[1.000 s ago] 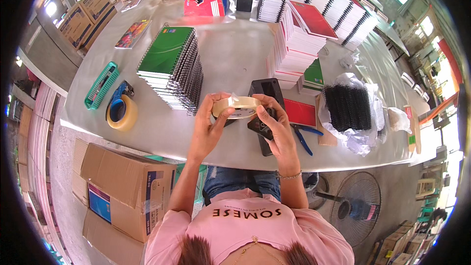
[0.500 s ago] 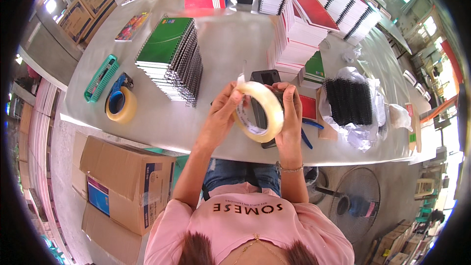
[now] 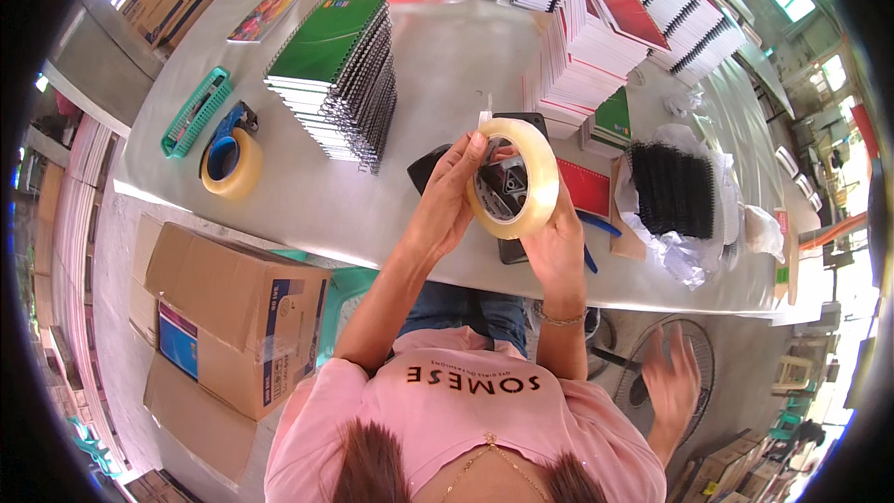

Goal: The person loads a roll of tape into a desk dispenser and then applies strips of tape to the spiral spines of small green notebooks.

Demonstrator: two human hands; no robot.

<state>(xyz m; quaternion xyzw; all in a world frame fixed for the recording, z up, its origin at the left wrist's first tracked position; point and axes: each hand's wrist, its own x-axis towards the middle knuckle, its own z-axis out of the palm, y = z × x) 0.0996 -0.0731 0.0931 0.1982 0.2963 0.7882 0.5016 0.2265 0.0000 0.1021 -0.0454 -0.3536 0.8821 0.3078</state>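
A roll of clear tape (image 3: 543,172) is raised above the table's near edge, its open centre facing me. My left hand (image 3: 449,188) pinches its left rim, close to a small loose tape end (image 3: 485,118) standing up at the top. Behind the lower right of the roll is my right hand (image 3: 557,242), gripping it from there; its fingers are mostly hidden, with fingertips showing through the centre. A dark object (image 3: 426,168) sits below the hands, mostly covered; its kind is unclear. Nearby lie a red notebook (image 3: 585,188) and a blue-handled tool (image 3: 598,222).
Green spiral notebooks (image 3: 331,47) are stacked left of centre, beside a blue tape dispenser (image 3: 230,163) and a teal basket (image 3: 196,112). Paper stacks (image 3: 587,61) and black binding coils (image 3: 670,188) stand right. Another person's hand (image 3: 672,382) shows before a fan. An open carton (image 3: 242,317) is lower left.
The roll has moved up and right and turned its centre toward me. My right hand has shifted from its right rim to behind it. Another person's hand has appeared at lower right.
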